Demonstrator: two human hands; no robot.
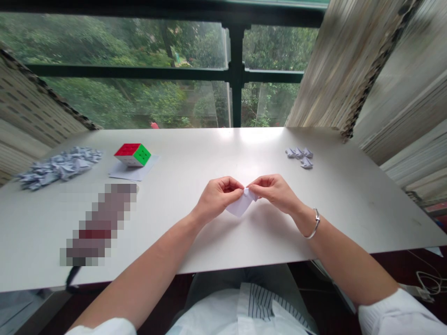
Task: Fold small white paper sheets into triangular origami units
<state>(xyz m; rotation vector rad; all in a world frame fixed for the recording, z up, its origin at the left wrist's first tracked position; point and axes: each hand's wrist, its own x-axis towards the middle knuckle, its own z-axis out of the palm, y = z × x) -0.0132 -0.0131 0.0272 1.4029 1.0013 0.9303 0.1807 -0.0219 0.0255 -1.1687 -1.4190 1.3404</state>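
Observation:
A small piece of white paper (239, 207), partly folded, is held between my two hands just above the white table. My left hand (220, 195) pinches its upper left edge between thumb and fingers. On the other side my right hand (274, 191) grips the upper right part, with thumb and index finger meeting near the left fingertips. Part of the paper is hidden behind the fingers. At the right rear lie several small folded paper pieces (299, 155). A large heap of similar folded pieces (61, 166) spreads over the left side.
A Rubik's cube (132, 155) rests on a stack of white paper sheets (139, 174) at the left rear. In front of it lies a pixelated long object (101, 225) with a black strap (72, 278). Behind the white table (209, 153) are a window and curtains (321, 65).

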